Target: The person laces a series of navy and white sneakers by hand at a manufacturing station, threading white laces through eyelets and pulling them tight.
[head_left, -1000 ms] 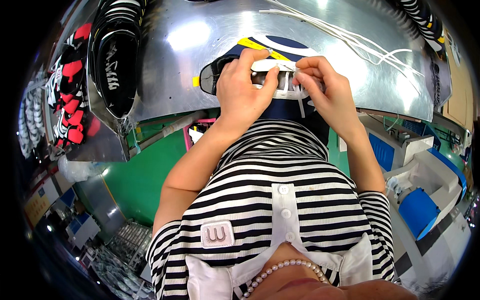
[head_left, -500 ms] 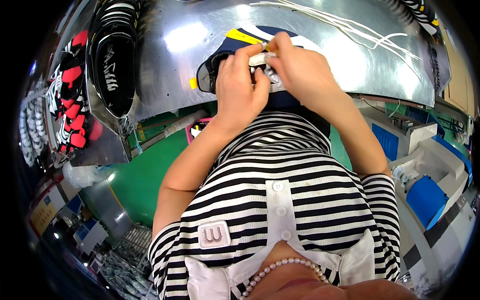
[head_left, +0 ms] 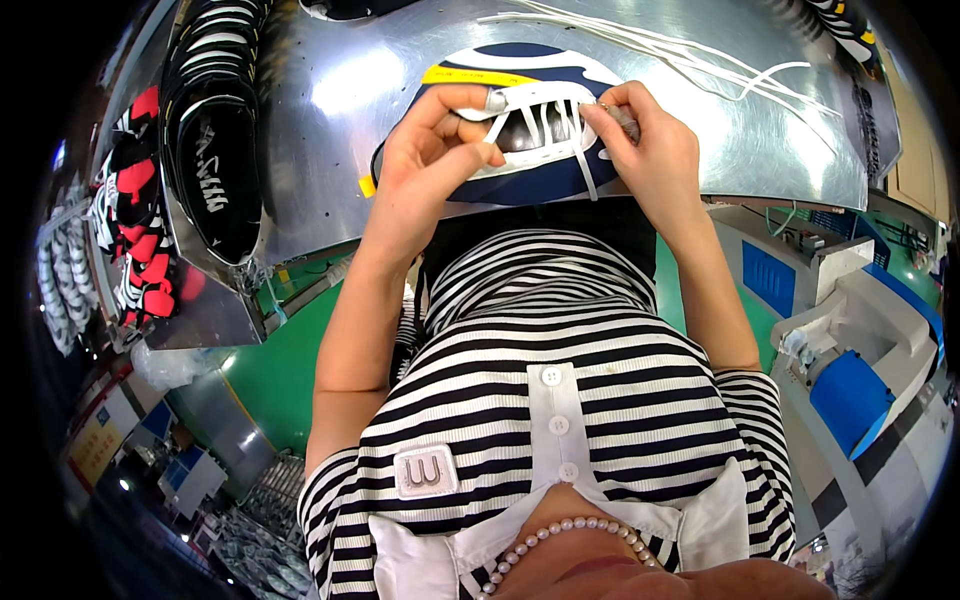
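A navy and white shoe (head_left: 545, 187) lies on its back on the metal table, its lacing opening facing up. White shoelace (head_left: 586, 165) crosses the opening in several bars, and one free end hangs over the near side. At the shoe's left, my left hand (head_left: 425, 155) pinches the lace between thumb and fingers. My right hand (head_left: 650, 140) is closed at the right end of the opening, thumb and index together on the lace; its exact hold is partly hidden. Grey wrapping covers one right finger. A yellow strip (head_left: 470, 76) runs along the shoe's far side.
Loose white laces (head_left: 690, 55) lie at the table's far right. Black shoes (head_left: 215, 170) are lined up at the left, beside red, black and white shoe pieces (head_left: 145, 210). A grey and blue machine (head_left: 850, 370) stands at the right, below table height.
My hands have moved apart, the left to the left and the right to the right. The shoe now lies flatter, with its laced opening in sight. Another shoe's edge shows at the top.
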### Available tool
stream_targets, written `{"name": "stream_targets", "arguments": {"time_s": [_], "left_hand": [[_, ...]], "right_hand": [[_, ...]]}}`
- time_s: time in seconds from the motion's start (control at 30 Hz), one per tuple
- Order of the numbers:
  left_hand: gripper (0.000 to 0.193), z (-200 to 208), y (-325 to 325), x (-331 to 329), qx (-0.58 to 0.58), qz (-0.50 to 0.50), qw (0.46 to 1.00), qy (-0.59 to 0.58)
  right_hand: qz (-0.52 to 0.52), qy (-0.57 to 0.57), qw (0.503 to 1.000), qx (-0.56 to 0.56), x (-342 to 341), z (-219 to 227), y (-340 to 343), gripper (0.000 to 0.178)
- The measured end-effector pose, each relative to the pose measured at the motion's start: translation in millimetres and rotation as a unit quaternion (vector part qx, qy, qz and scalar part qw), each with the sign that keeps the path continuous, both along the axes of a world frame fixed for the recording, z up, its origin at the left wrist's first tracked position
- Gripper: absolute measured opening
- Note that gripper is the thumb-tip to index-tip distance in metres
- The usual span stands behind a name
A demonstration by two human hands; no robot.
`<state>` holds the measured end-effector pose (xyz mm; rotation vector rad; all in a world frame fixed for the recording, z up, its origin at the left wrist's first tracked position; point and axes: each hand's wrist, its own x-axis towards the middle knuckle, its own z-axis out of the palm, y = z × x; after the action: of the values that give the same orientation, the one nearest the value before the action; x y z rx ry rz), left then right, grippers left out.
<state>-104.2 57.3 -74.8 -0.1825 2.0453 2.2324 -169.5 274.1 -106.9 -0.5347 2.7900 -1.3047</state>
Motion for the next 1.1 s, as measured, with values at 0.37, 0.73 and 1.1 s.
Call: {"name": "stream_targets", "arguments": {"time_s": [0.37, 0.73, 1.1], "left_hand": [[0.035, 3, 32, 17, -0.5, 0.014, 0.841, 0.204], [0.021, -15, 32, -12, -0.573, 0.033, 0.787, 0.225], [0.016, 21, 43, 5, -0.444, -0.014, 0.862, 0.244]], "right_hand": [[0.027, 0.101, 0.994, -0.003, 29, -1, -6, 0.019], [0.321, -0.03, 0.945, -0.054, 77, 22, 44, 0.023], [0.03, -0.276, 0.908, -0.314, 36, 13, 0, 0.014]]}}
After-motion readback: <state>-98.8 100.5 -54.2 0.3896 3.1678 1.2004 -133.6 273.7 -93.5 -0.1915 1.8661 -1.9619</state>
